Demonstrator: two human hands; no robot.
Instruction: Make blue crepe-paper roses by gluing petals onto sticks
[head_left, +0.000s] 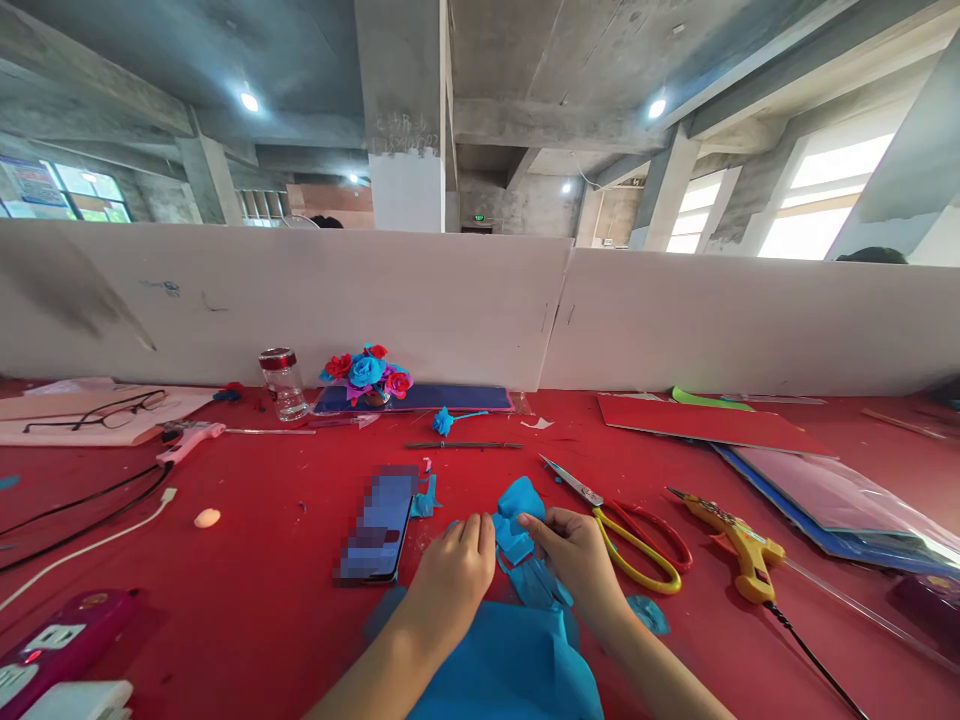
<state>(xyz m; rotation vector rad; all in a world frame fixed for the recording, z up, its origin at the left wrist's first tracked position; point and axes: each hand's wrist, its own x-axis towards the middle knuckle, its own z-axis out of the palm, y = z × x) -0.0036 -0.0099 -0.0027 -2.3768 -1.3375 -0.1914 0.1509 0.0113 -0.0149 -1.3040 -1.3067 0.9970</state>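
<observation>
My left hand (459, 568) is closed, with its fingertips at the left edge of a blue crepe paper piece (517, 505). My right hand (576, 555) pinches the same piece from the right, thumb against its edge. Below the hands lie more cut blue petals (536, 582) and a large folded blue sheet (495, 665), partly hidden by my forearms. A finished-looking blue paper flower (443, 421) on a thin stem rests farther back. Scissors (637, 545) with one yellow and one red handle lie to the right of my right hand.
A phone (375, 525) lies left of my hands. On the right is a yellow glue gun (739, 545) with a cord, beside stacked coloured sheets (817, 490). Behind stand a glass bottle (283, 385) and a paper bouquet (367, 375). A power strip (67, 640) sits front left.
</observation>
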